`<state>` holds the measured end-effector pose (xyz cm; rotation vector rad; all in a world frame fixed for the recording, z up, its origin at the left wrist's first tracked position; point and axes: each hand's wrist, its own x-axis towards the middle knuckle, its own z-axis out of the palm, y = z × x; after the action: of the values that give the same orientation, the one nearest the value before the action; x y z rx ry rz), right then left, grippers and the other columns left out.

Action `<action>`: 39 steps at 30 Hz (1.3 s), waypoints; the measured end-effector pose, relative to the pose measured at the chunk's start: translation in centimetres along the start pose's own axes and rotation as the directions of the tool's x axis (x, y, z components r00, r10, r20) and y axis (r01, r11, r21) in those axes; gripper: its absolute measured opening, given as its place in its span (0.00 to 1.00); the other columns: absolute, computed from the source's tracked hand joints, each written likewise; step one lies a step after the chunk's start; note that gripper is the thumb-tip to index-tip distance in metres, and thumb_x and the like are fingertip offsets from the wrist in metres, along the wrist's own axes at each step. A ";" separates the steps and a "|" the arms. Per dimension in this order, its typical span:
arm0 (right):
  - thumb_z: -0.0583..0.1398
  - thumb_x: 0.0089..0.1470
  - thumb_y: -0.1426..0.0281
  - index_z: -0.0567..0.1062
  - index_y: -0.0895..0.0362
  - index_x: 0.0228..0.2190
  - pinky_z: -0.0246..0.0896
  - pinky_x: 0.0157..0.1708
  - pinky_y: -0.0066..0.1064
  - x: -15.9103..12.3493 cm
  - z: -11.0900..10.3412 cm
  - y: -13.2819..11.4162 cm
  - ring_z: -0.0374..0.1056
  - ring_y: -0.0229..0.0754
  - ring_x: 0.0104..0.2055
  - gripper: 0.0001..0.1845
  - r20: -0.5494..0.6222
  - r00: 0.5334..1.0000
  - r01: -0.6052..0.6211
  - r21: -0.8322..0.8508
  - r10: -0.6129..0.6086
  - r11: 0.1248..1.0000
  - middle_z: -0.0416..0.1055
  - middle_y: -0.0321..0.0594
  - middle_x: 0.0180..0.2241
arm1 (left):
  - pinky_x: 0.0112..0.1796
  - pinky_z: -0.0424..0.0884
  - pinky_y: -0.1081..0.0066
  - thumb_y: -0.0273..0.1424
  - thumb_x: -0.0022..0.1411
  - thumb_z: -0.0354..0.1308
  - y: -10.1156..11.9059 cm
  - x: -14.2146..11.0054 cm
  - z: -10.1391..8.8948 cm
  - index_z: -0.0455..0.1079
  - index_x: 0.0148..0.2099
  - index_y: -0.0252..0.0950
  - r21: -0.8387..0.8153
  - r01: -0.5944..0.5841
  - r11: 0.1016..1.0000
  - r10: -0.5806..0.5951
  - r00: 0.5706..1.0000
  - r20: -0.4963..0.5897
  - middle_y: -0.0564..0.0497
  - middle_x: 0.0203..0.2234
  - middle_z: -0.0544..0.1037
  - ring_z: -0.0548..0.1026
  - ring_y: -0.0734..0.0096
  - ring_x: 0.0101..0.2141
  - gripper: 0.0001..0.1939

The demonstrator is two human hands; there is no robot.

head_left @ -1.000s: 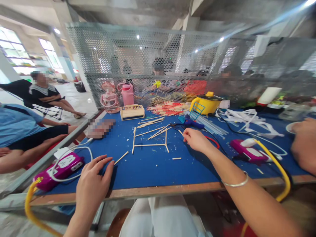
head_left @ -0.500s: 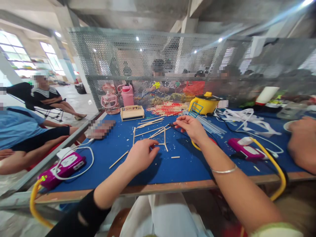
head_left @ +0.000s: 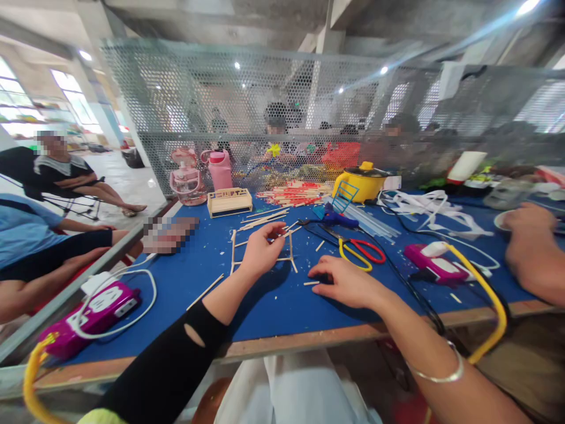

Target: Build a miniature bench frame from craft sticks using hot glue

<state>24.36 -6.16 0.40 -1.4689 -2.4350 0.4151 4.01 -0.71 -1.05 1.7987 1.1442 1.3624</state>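
My left hand (head_left: pixel 265 247) is closed with its fingertips on a thin wooden stick (head_left: pixel 291 226), above a small frame of glued sticks (head_left: pixel 233 250) lying on the blue tabletop. The hand hides part of this frame. Lower on the right, my right hand (head_left: pixel 346 281) has thumb and forefinger apart, close to a short stick piece (head_left: pixel 310 283). Beyond it lie scissors with red and yellow handles (head_left: pixel 364 253) and a blue glue gun (head_left: pixel 338 218). Several loose sticks (head_left: pixel 265 218) lie behind the frame.
At the back stand a small wooden tray-like model (head_left: pixel 229 203), a pink bottle (head_left: pixel 219 169), a pile of red-tipped sticks (head_left: pixel 295 193) and a yellow pot (head_left: pixel 364 182). Purple power strips (head_left: pixel 95 315) with cables sit at both sides. Another person's hand (head_left: pixel 532 241) is at the right.
My right hand has left the area by the glue gun and come down toward the short stick. My left hand has moved up and closed at the stick. The view has shifted slightly.
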 end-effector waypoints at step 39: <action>0.61 0.49 0.70 0.77 0.56 0.28 0.64 0.28 0.25 3.6 2.1 -1.9 0.70 0.37 0.27 0.04 -0.624 0.781 0.210 0.321 0.039 0.924 0.76 0.37 0.27 | 0.32 0.72 0.75 0.32 0.57 0.56 -0.8 0.9 1.7 0.75 0.43 0.31 -0.279 0.076 0.957 -0.027 0.985 0.173 0.48 0.32 0.79 0.74 0.75 0.27 0.14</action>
<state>20.41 -4.04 -0.48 -1.0903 -1.7608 0.2885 5.55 0.51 -1.79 1.6287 0.8521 1.2482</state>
